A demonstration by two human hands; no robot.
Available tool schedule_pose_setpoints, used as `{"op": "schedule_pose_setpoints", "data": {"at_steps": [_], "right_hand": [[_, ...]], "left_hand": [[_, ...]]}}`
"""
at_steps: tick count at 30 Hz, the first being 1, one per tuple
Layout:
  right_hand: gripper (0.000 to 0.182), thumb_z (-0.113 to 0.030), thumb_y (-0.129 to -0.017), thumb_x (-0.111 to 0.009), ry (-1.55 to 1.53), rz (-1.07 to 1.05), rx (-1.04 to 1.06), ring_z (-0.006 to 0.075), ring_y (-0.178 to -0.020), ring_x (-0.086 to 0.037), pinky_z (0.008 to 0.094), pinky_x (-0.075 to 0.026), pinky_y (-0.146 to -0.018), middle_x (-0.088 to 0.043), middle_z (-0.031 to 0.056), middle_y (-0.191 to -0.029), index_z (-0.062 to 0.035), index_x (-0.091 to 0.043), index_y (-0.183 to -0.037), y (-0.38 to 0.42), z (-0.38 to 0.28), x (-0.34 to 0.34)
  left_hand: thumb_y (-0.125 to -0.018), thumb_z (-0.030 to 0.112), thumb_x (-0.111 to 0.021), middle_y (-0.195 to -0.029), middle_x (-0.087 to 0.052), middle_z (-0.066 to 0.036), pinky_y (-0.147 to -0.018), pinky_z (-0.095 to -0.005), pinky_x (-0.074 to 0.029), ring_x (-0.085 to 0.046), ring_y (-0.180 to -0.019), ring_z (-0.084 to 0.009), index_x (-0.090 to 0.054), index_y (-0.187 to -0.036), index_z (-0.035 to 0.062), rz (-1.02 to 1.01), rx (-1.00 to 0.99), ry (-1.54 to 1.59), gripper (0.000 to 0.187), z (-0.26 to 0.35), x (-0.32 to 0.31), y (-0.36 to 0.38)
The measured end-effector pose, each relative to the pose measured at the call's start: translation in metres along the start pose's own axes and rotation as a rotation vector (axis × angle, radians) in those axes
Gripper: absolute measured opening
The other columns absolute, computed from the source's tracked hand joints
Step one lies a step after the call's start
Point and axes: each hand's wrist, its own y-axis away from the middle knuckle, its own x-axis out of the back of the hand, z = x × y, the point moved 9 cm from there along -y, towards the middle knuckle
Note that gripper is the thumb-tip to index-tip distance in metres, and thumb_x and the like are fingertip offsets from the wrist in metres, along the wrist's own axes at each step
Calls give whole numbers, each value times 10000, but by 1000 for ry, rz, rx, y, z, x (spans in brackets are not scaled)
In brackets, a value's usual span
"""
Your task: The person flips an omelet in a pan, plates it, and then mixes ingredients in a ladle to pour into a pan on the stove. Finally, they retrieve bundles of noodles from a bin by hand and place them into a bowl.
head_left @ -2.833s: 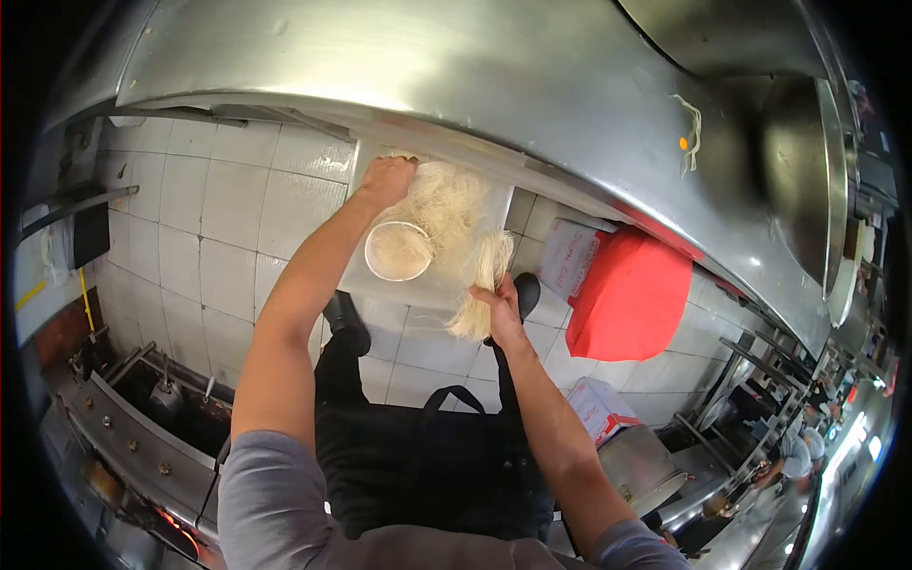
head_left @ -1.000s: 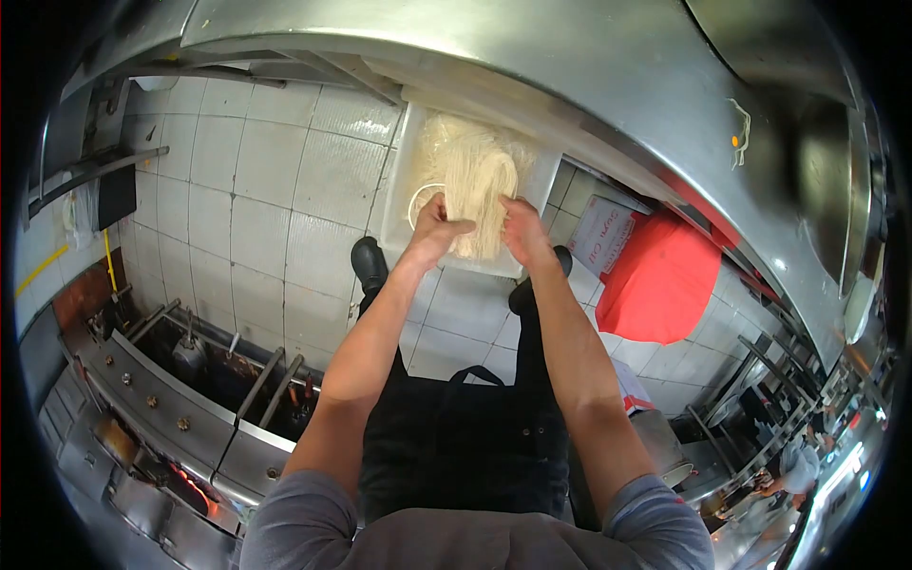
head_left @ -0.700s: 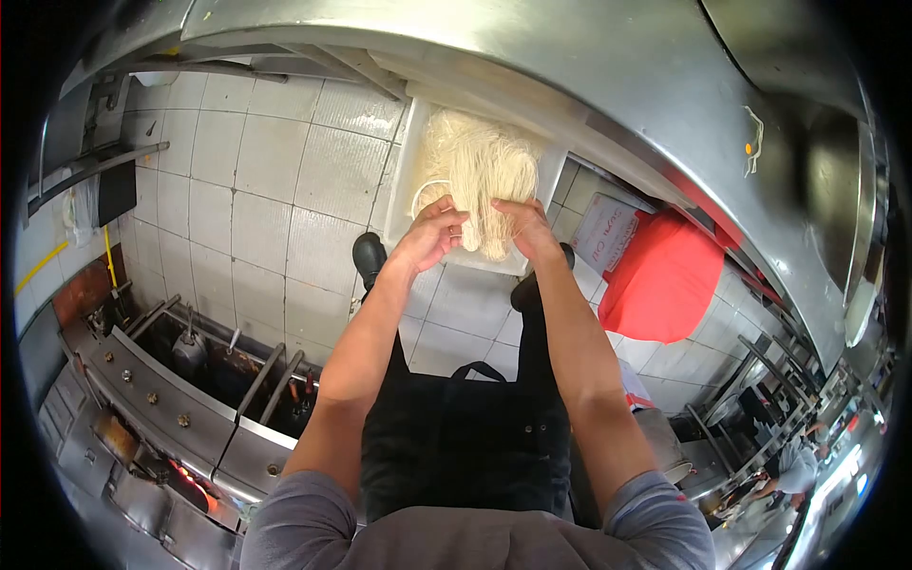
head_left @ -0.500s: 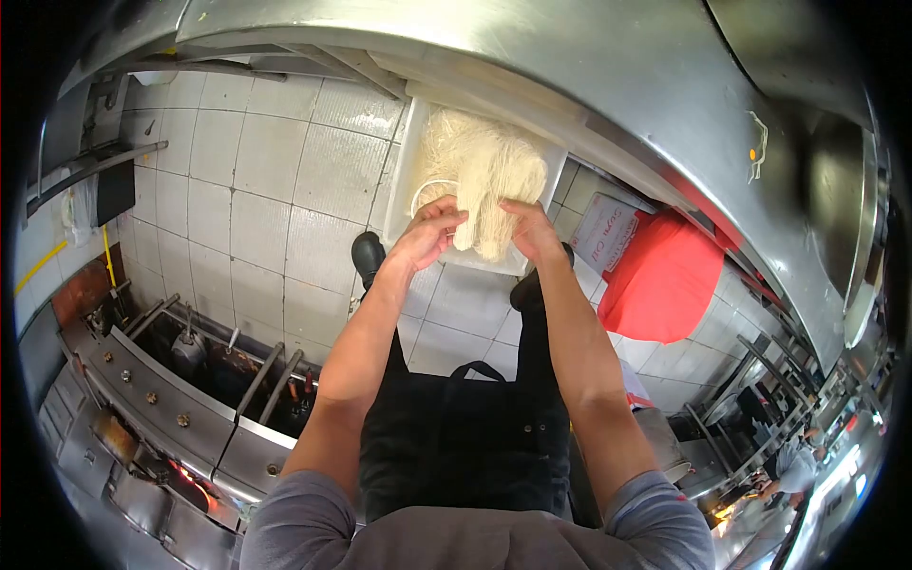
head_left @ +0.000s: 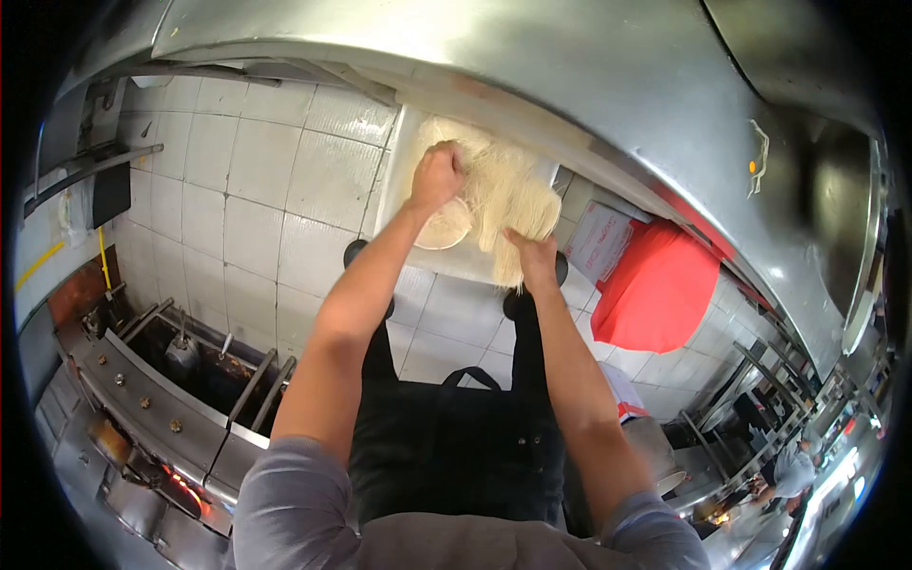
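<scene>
Pale, thin dried noodles (head_left: 513,185) lie in a white plastic bin (head_left: 388,204) below the counter edge. My left hand (head_left: 440,176) is closed in a fist on noodles at the bin's left side; its fingertips are hidden. Lower right, my right hand (head_left: 535,255) grips the near end of a noodle bundle, thumb on top. The bundle's strands fan out between both hands and hang toward the bin's near rim. Below my left wrist sits a round, pale bowl (head_left: 443,245) with noodle bits in it.
A steel counter (head_left: 532,47) overhangs the bin. To the right are a red cloth or bag (head_left: 655,290) and a printed white carton (head_left: 600,242). A stove (head_left: 157,399) with a lit flame stands at lower left. Another person (head_left: 788,470) is at far right.
My left hand has moved up and away from me, from the bundle's near end to deeper in the bin. My right hand has shifted slightly toward me with the bundle, uncovering the bowl.
</scene>
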Motion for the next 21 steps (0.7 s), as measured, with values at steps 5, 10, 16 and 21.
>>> {"op": "schedule_pose_setpoints", "data": {"at_steps": [5, 10, 16, 21], "right_hand": [[349, -11, -750, -721, 87, 93, 54, 203, -806, -653, 309, -523, -697, -679, 144, -990, 51, -609, -1075, 20, -13, 24], [400, 59, -752, -693, -93, -6, 157, 157, -868, -613, 285, -504, -765, -642, 61, -1022, 5, -574, -1130, 40, -50, 21], [493, 64, -754, -697, -387, -56, 53, 179, -999, -596, 311, -487, -862, -611, 73, -1110, -32, -532, -1208, 35, -21, 26], [556, 84, -769, -652, -498, -129, -36, 214, -1062, -580, 351, -484, -911, -582, 81, -1179, -44, -467, -1277, 39, -7, 10]], "left_hand": [[-769, 128, -530, -1007, -637, -224, -846, -424, -490, -603, -958, -379, -661, -968, 28, 147, -244, -342, 259, -50, -53, -90], [-824, 225, -507, -1038, -635, -203, -890, -422, -464, -587, -1013, -354, -660, -1001, 37, 126, -105, -492, 300, -62, -55, -116], [-825, 229, -531, -991, -636, -187, -852, -412, -463, -586, -959, -337, -655, -969, 30, 75, -153, -491, 275, -56, -46, -124], [-827, 233, -551, -952, -637, -174, -821, -404, -463, -585, -913, -323, -650, -941, 25, 126, -223, -485, 258, -45, -52, -129]]}}
